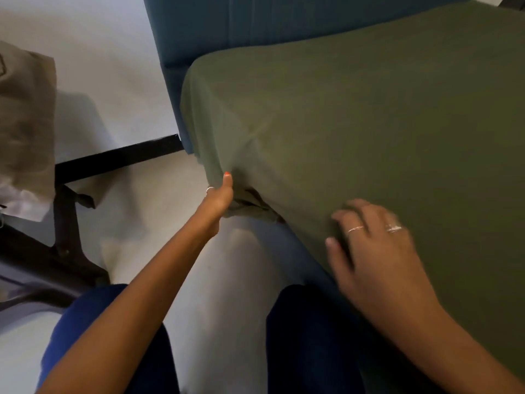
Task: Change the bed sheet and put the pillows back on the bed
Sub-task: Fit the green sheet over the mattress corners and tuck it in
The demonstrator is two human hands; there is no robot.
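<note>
1. Head view: a green sheet (369, 123) covers the bed (176, 89) and fills the right and upper part of the picture; it is drawn over the near corner and hangs down the side
2. The left hand (220, 196) reaches to that corner from below, thumb up against the hanging cloth; a bunch of sheet lies gathered just right of the palm, but the fingers are hidden behind the fabric, so I cannot tell whether they pinch it or only press it
3. The right hand (375, 245) lies on top of the sheet near the bed's edge, fingers spread and a little bent, pressing flat and holding nothing; it is blurred; rings show on two fingers
4. A ring also shows on the left hand, and its thumbnail is painted orange-red
5. A blue headboard (255, 21) stands behind the bed at the top of the picture, touching the sheet's far edge
6. The pale floor (159, 211) shows left of the bed and between the person's knees (93, 314), which are clad in dark blue
7. At the left a dark-framed table (71, 231) stands apart from the bed, with a grey-brown cloth (25, 129) hanging over it
8. No pillow is in view
</note>
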